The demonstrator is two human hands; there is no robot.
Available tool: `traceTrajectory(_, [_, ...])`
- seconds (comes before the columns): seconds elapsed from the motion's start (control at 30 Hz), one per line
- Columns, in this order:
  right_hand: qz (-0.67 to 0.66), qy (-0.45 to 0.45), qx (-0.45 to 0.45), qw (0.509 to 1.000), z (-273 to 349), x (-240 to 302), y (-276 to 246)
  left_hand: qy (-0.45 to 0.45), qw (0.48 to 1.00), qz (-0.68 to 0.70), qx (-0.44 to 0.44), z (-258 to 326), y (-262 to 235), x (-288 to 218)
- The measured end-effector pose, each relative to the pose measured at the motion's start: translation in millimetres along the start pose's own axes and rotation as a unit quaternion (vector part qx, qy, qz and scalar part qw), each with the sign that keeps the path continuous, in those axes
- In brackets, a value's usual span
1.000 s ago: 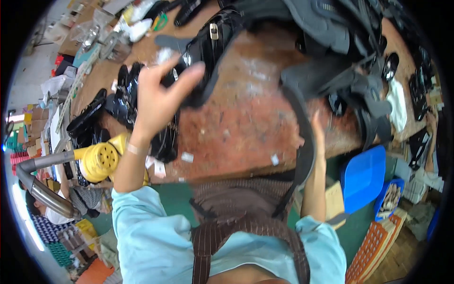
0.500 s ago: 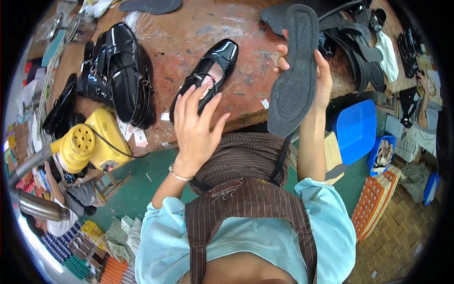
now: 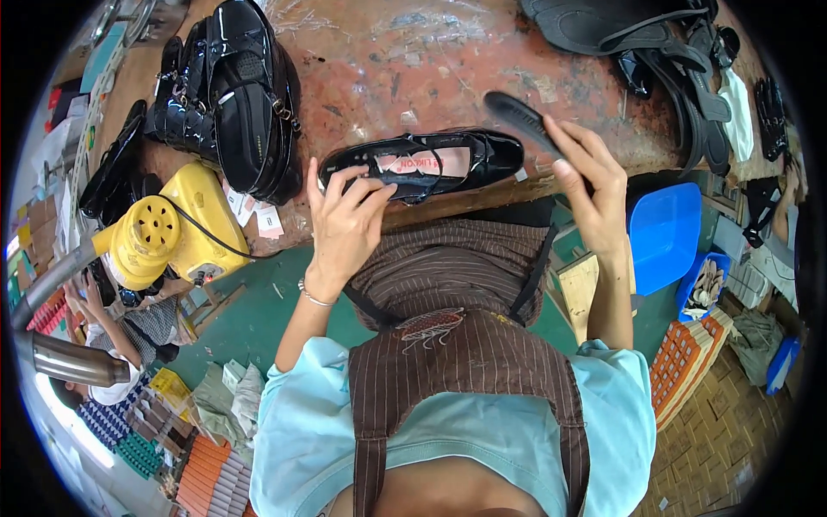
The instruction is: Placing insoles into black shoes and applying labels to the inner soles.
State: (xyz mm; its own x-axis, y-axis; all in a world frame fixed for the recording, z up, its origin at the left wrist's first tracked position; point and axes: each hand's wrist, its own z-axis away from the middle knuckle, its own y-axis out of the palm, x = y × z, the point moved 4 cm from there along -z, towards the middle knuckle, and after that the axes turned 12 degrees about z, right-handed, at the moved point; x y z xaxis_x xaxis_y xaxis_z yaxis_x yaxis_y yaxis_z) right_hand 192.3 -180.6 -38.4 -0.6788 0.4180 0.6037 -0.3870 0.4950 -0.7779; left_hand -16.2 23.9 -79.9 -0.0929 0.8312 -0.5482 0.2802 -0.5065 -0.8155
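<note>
A glossy black strap shoe (image 3: 495,162) lies sideways near the table's front edge, its toe to the right and a pale pink lining showing inside. My left hand (image 3: 349,211) grips it at the heel end, fingers bent over the opening and thumb side by the rim. To the right of the toe, my right hand (image 3: 596,177) holds a black insole (image 3: 515,115) between thumb and fingers. It is tilted nearly edge-on, with one end pointing to the far left above the shoe's toe; its other end is hidden by the hand.
Several black shoes (image 3: 245,129) stand stacked at the left, behind a yellow machine (image 3: 202,228) with a cord. More black insoles (image 3: 594,26) are piled at the far right near a white cloth (image 3: 736,112). A blue bin (image 3: 668,237) sits below the table's right side.
The shoe has turned so its toe points right and come nearer. My left hand has closed on its heel. My right hand has tilted the insole from upright to edge-on and leftward.
</note>
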Motion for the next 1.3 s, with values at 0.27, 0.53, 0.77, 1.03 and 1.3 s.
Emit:
traceTrajectory(0.27, [0.163,-0.111,0.039,0.980,3,14,12,-0.092,0.988,0.088,-0.089,-4,22,-6])
traceTrajectory(0.53, [0.062,-0.194,0.073,0.976,-14,44,78,-0.102,0.963,0.160,-0.190,4,24,-14])
traceTrajectory(0.77, [-0.004,-0.214,0.100,0.972,-21,50,115,-0.032,0.953,0.201,-0.223,15,30,38])
traceTrajectory(1.03, [0.006,-0.209,0.126,0.970,-25,59,132,-0.049,0.911,0.358,-0.199,14,39,48])
traceTrajectory(1.3, [0.059,-0.231,0.144,0.960,-20,60,140,-0.055,0.904,0.388,-0.171,15,38,53])
